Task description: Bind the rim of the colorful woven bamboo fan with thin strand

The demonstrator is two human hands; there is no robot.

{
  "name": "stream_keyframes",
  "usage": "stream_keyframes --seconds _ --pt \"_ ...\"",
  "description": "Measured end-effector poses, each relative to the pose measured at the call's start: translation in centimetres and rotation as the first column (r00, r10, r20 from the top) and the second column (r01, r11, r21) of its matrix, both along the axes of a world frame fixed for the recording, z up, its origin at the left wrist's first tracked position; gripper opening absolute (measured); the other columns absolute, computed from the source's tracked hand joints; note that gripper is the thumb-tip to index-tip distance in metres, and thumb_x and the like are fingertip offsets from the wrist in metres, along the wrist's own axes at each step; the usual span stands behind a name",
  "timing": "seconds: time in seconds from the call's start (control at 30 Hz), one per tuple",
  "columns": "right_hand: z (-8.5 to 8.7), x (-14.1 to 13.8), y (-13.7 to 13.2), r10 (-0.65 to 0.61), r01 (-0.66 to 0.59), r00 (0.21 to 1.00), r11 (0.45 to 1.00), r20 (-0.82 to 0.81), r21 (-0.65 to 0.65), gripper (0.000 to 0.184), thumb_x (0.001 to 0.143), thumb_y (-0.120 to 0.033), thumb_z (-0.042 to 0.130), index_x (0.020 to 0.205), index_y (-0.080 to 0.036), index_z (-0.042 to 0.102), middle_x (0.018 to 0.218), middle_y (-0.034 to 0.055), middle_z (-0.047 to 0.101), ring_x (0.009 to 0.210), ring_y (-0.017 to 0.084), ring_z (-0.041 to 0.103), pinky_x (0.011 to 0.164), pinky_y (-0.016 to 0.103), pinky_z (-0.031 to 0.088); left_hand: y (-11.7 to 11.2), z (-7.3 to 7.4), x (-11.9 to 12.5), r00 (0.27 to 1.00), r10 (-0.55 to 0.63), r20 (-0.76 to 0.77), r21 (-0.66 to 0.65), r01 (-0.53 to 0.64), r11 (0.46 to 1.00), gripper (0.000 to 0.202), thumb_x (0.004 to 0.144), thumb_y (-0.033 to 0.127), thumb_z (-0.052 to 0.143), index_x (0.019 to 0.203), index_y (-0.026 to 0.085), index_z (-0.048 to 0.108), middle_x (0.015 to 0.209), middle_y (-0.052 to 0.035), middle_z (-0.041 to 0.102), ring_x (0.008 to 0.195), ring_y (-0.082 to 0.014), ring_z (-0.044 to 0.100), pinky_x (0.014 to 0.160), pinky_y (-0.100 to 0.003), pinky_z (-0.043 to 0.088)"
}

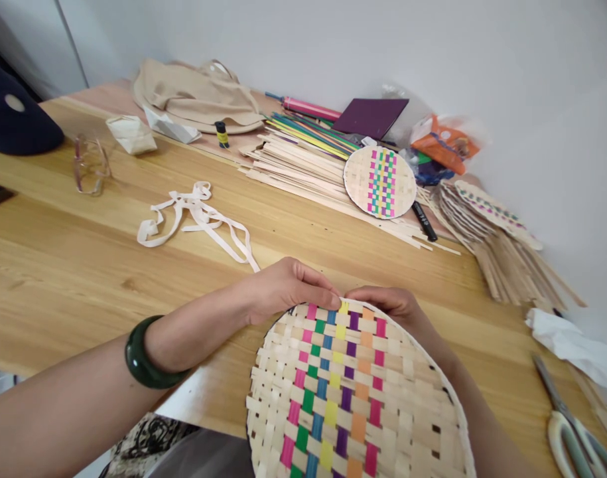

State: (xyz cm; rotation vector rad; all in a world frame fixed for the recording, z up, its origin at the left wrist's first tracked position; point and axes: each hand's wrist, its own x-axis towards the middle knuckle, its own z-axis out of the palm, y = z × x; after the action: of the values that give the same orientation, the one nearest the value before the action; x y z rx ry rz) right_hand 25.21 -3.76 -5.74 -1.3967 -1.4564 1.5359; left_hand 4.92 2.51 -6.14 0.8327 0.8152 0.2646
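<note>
A round woven bamboo fan face [353,398] with coloured strips down its middle lies tilted toward me at the table's front edge. My left hand [288,289] pinches its far rim, fingers closed on the edge. My right hand [390,304] grips the same rim just beside it, fingers curled over the edge. A dark green bangle [144,362] sits on my left wrist. A cream ribbon [194,219] lies loose on the wooden table [59,265] beyond my left hand.
A finished woven disc [380,181] rests on a heap of bamboo strips [303,166]. More woven pieces are stacked [482,212] at right. Scissors [566,418] and a tissue [572,342] lie near right. Glasses [90,166], a beige hat [198,96] and a dark cap [14,113] sit at back left.
</note>
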Motion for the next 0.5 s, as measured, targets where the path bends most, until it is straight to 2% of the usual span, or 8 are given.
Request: stream_keyframes --seconds 0.23,0.4,0.5 --pt "0.23 -0.15 -0.22 0.022 -0.024 0.999 0.999 0.033 0.046 0.019 0.080 -0.038 0.068 0.089 -0.024 0.076 0.085 0.0042 0.071 0.080 0.021 0.065 0.068 0.029 0.052 -0.03 0.24 -0.05 1.000 0.001 -0.025 -0.014 -0.001 1.000 0.025 0.052 0.028 0.084 0.071 0.014 0.076 0.068 -0.0032 0.072 0.059 -0.0114 0.062 0.063 -0.023 0.051" --pt "0.30 -0.49 0.00 0.025 -0.024 0.995 1.000 0.092 -0.009 0.024 0.083 -0.042 0.063 0.086 -0.021 0.075 0.082 0.0041 0.071 0.071 0.017 0.063 0.062 0.026 0.050 -0.14 0.05 -0.03 0.996 -0.010 -0.092 0.050 0.015 0.999 0.021 0.055 0.029 0.082 0.070 0.015 0.075 0.066 -0.0030 0.071 0.056 -0.0119 0.061 0.057 -0.022 0.048" --pt "0.33 -0.67 0.09 0.018 -0.016 0.996 1.000 0.084 -0.026 0.023 0.082 -0.040 0.065 0.085 -0.020 0.074 0.082 0.0037 0.071 0.072 0.016 0.063 0.063 0.025 0.050 -0.15 -0.03 0.03 0.994 -0.002 -0.107 0.069 0.010 0.998 0.020 0.056 0.029 0.081 0.069 0.016 0.075 0.066 -0.0027 0.071 0.055 -0.0115 0.060 0.055 -0.022 0.047"
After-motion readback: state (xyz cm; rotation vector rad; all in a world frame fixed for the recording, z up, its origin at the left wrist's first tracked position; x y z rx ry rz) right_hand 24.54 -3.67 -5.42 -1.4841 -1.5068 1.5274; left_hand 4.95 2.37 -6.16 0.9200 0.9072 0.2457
